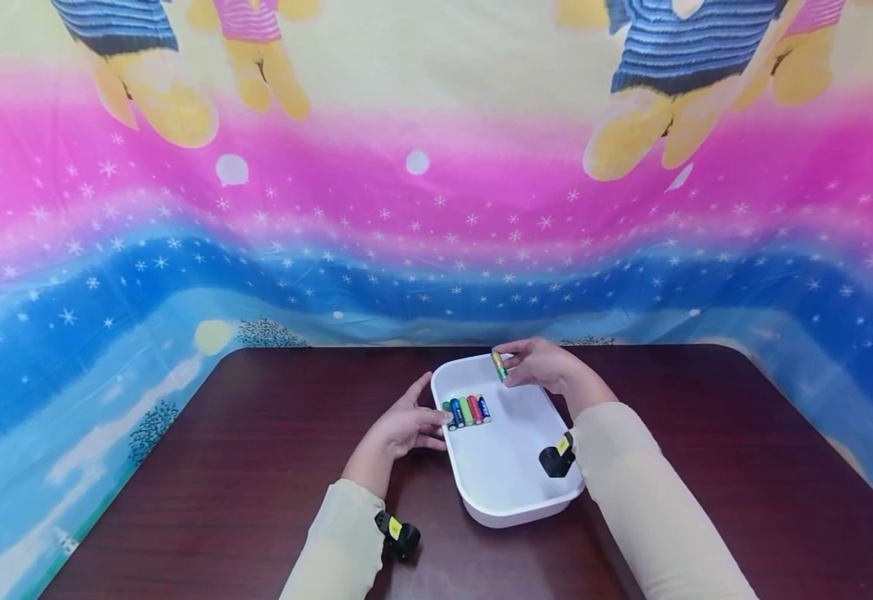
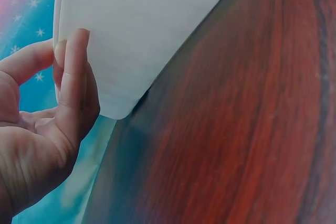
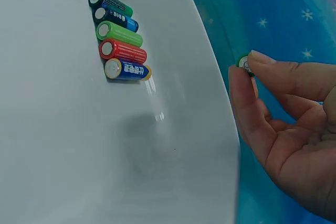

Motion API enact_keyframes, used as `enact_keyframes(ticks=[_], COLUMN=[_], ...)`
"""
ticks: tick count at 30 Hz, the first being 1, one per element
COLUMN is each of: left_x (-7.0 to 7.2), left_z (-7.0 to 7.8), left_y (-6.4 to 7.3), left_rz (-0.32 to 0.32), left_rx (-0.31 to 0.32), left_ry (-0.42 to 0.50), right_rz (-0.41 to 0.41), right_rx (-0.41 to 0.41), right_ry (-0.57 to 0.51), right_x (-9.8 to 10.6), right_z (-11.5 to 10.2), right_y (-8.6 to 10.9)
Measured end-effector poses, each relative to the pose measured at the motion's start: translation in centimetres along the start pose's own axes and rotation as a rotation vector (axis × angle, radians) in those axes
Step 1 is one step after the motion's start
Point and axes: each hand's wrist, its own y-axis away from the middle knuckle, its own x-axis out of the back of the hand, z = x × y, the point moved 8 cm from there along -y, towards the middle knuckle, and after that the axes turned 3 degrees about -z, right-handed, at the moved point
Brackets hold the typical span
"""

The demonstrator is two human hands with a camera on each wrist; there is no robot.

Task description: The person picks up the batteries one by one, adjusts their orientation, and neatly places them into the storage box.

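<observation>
A white rectangular tray point(image 1: 507, 483) with rounded corners stands on the table. Inside it, near the left wall, several AA-type batteries point(image 1: 466, 411) lie side by side in a row, among them a light green battery point(image 3: 119, 33), a red battery point(image 3: 123, 51) and a blue one with yellow ends point(image 3: 127, 70). My left hand point(image 1: 406, 423) holds the tray's left rim, thumb over the edge and fingers along the outer wall. Between thumb and fingertips my right hand point(image 1: 546, 365) pinches a green and gold battery point(image 1: 499, 367), tilted above the tray's far end.
The dark reddish wooden table point(image 1: 256, 483) extends to both sides of the tray. Behind it hangs a colourful printed cloth point(image 1: 436, 208). Black wrist cameras sit on both sleeves; the right wrist camera point(image 1: 556, 458) overlaps the tray's right side in the head view.
</observation>
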Motion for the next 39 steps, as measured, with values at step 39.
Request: enact_keyframes(ticks=[39], left_x=[-0.8], left_z=[-0.3], left_y=[0.0], left_rz=[-0.082], left_rx=[0.034], left_ry=[0.018], right_rz=[0.026], right_rx=[-0.083], right_ry=[0.447], right_x=[-3.1], right_z=[2.5], right_y=[-1.2])
